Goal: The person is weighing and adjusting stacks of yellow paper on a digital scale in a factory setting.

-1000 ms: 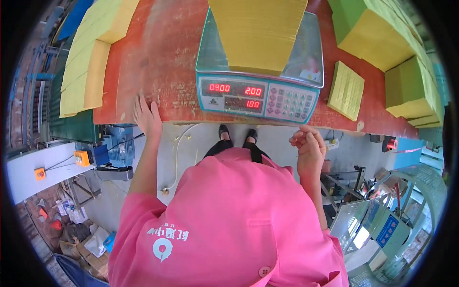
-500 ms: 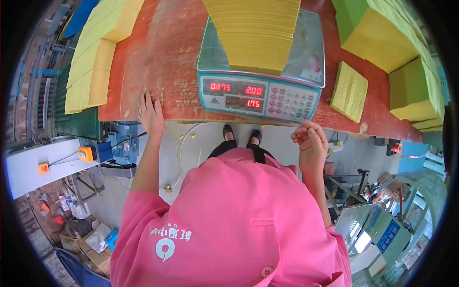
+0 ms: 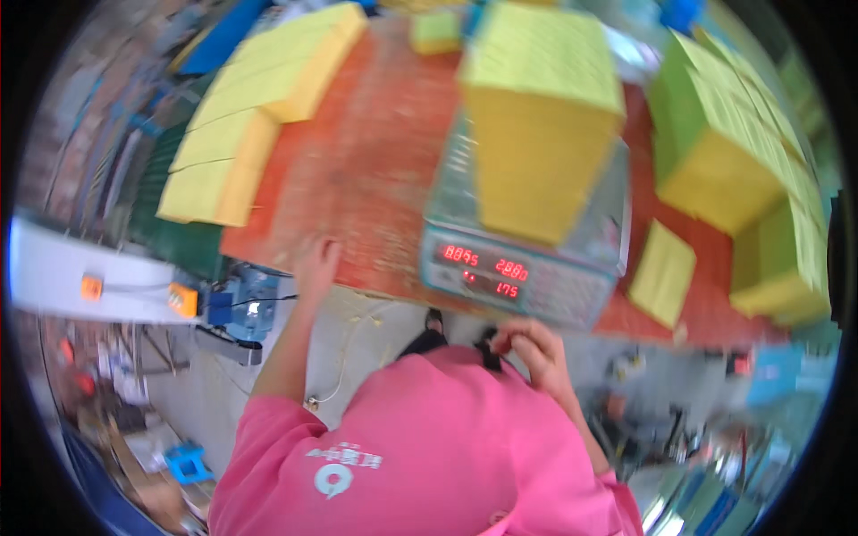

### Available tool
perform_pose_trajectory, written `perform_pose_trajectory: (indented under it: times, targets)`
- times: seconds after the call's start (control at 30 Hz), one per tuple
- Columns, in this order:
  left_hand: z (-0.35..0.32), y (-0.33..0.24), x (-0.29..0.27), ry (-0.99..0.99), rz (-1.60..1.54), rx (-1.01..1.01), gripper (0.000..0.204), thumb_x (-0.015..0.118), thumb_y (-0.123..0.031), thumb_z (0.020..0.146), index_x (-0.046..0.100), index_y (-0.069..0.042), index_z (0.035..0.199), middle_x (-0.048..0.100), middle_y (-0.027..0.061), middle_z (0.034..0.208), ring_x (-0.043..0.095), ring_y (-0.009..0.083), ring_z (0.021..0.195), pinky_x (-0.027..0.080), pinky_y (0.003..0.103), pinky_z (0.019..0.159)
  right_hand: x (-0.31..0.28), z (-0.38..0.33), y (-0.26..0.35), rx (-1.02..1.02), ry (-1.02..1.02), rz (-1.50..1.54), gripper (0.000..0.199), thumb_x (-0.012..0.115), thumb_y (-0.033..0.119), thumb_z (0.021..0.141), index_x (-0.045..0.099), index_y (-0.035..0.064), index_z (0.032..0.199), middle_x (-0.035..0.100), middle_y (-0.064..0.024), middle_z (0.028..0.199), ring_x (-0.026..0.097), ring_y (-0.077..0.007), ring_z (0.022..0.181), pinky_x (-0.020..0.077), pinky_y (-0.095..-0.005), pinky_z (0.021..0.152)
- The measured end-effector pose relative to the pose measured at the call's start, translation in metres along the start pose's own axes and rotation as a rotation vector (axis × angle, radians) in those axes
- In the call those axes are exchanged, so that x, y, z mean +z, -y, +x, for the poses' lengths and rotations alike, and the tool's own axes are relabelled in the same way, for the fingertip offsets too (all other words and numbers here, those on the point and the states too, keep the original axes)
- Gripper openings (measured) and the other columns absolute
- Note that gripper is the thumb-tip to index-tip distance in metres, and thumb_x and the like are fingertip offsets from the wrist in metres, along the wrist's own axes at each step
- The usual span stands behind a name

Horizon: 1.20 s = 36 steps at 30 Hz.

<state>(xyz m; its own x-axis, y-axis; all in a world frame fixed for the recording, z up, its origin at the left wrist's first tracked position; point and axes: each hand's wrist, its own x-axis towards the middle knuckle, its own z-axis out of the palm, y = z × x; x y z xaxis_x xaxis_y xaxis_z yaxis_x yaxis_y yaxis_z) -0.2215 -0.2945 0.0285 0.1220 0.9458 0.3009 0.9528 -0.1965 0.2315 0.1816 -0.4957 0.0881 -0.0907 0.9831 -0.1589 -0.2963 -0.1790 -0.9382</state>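
A tall stack of yellow paper (image 3: 541, 161) stands on the pan of a teal and silver weighing scale (image 3: 518, 272), whose red digits are lit. My left hand (image 3: 317, 268) rests at the front edge of the red table, left of the scale, fingers stretched out but blurred; nothing shows in it. In front of the scale, just off the table edge, my right hand (image 3: 534, 350) is raised close to my body. Its fingers are curled together, and whatever they might hold is hidden. Right of the scale lies a thin yellow paper bundle (image 3: 663, 273).
The red wooden table (image 3: 357, 170) carries rows of yellow paper stacks on the left (image 3: 277, 71) and right (image 3: 724, 161). A small yellow block (image 3: 436, 32) sits at the far side. Below left are a blue motor (image 3: 253, 306) and a white panel (image 3: 98, 277) with orange switch boxes.
The view has shifted, showing more of the table's far side. My right hand has moved left and closer to my body. My left hand stays near the table edge, its fingers drawn in somewhat.
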Motion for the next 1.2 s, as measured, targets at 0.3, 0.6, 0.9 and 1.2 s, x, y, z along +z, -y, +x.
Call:
perform_pose_trajectory:
  times: [0.3, 0.6, 0.9, 1.2]
  targets:
    - [0.109, 0.047, -0.035, 0.07, -0.495, -0.148, 0.035, 0.068, -0.027, 0.088, 0.068, -0.002, 0.112, 0.07, 0.0166, 0.106, 0.07, 0.0248, 0.095, 0.054, 0.035, 0.083, 0.115, 0.103, -0.021, -0.026, 0.553, -0.285, 0.037, 0.059, 0.011, 0.094, 0.056, 0.0001, 0.129, 0.066, -0.013, 0.116, 0.065, -0.0208, 0.103, 0.0517, -0.0333, 0.09]
    - [0.281, 0.027, -0.004, 0.12, -0.527, 0.26, 0.025, 0.067, -0.021, 0.087, 0.067, -0.003, 0.104, 0.067, 0.0147, 0.105, 0.066, 0.0304, 0.096, 0.052, 0.038, 0.082, 0.179, 0.187, -0.082, -0.345, 0.012, -0.628, 0.031, 0.063, 0.003, 0.087, 0.061, 0.0032, 0.118, 0.063, -0.0171, 0.112, 0.066, -0.0322, 0.095, 0.056, -0.0353, 0.079]
    - [0.491, -0.078, 0.112, 0.014, -0.478, 0.673, 0.018, 0.068, -0.016, 0.082, 0.066, -0.004, 0.096, 0.066, 0.0124, 0.104, 0.062, 0.0318, 0.1, 0.05, 0.041, 0.085, 0.207, 0.193, -0.094, -0.401, -0.437, -0.941, 0.032, 0.068, 0.0, 0.077, 0.066, 0.0064, 0.109, 0.061, -0.0154, 0.122, 0.067, -0.0343, 0.097, 0.0584, -0.0392, 0.079]
    - [0.575, -0.12, 0.186, 0.084, -0.243, 0.757, 0.022, 0.074, -0.019, 0.077, 0.065, -0.006, 0.093, 0.065, 0.0128, 0.097, 0.063, 0.0344, 0.095, 0.051, 0.045, 0.077, 0.205, 0.195, -0.088, -0.233, -0.464, -1.005, 0.035, 0.073, 0.002, 0.071, 0.068, 0.0042, 0.105, 0.063, -0.0158, 0.118, 0.066, -0.0348, 0.094, 0.0573, -0.04, 0.077]
